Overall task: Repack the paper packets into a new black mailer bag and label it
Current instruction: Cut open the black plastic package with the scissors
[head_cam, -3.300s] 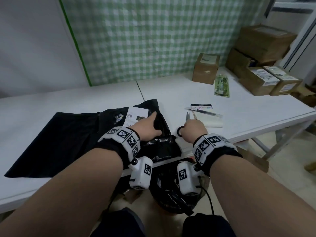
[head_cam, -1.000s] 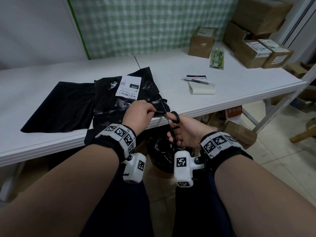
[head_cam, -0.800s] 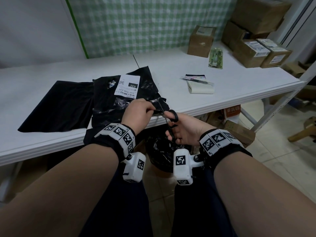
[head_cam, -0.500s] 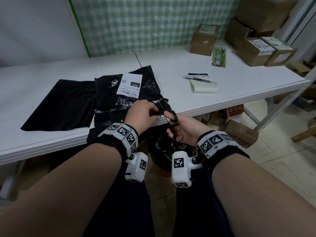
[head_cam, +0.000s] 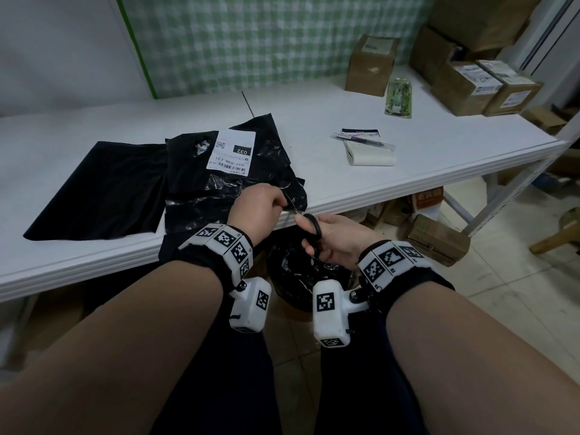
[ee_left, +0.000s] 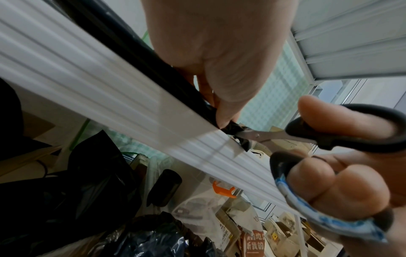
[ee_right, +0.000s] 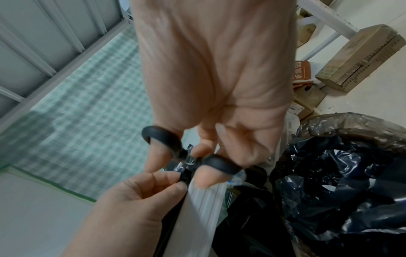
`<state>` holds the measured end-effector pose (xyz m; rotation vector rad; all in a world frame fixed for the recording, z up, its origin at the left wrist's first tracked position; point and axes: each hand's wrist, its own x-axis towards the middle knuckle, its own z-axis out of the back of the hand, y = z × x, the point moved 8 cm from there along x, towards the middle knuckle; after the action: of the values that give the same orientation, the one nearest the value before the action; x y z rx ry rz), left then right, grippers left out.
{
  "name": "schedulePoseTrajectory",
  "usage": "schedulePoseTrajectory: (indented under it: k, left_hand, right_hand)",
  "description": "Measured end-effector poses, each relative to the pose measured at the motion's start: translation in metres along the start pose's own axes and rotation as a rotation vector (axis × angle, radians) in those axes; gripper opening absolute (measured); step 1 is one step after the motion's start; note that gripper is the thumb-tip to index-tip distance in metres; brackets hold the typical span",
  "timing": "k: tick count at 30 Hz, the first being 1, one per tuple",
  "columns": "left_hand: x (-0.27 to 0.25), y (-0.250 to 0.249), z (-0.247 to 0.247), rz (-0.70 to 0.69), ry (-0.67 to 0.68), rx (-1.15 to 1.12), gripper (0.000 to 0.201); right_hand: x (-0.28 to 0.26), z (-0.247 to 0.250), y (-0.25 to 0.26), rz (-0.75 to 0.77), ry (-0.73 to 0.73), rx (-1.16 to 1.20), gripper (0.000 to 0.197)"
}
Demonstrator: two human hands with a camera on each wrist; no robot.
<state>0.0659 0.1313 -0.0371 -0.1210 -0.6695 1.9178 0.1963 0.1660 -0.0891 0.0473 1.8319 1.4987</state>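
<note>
Crinkled black mailer bag (head_cam: 232,183) (white-labelled)

You had the old black mailer bag (head_cam: 226,183) lying crumpled on the white counter (head_cam: 408,171), its near edge at the counter's front lip and its white shipping label (head_cam: 231,151) facing up, printed "032". Just left of it, touching it, the new black mailer bag (head_cam: 100,189) lay flat and smooth. Your black-handled scissors (ee_left: 325,135) had their blades on a pinched corner of the crumpled bag.
</note>
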Motion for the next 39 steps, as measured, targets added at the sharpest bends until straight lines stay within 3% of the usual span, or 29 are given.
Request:
schedulePoseTrajectory:
  k: [6, 14, 25, 39]
  left_hand:
    - [0.0, 0.002, 0.001, -0.015, 0.004, -0.052, 0.015]
    - [0.0, 0.0, 0.006, -0.017, 0.007, -0.115, 0.013]
    - [0.0, 0.003, 0.007, -0.005, 0.035, -0.129, 0.013]
    - [0.003, 0.005, 0.014, -0.015, 0.052, -0.173, 0.01]
  right_hand:
    - [0.002, -0.007, -0.003, -0.027, 0.04, 0.011, 0.026]
    - [0.007, -0.013, 0.006, -0.07, -0.011, 0.06, 0.039]
    - [0.013, -0.003, 0.002, 0.027, -0.087, 0.031, 0.037]
    - [0.024, -0.016, 0.015, 0.005, -0.069, 0.067, 0.042]
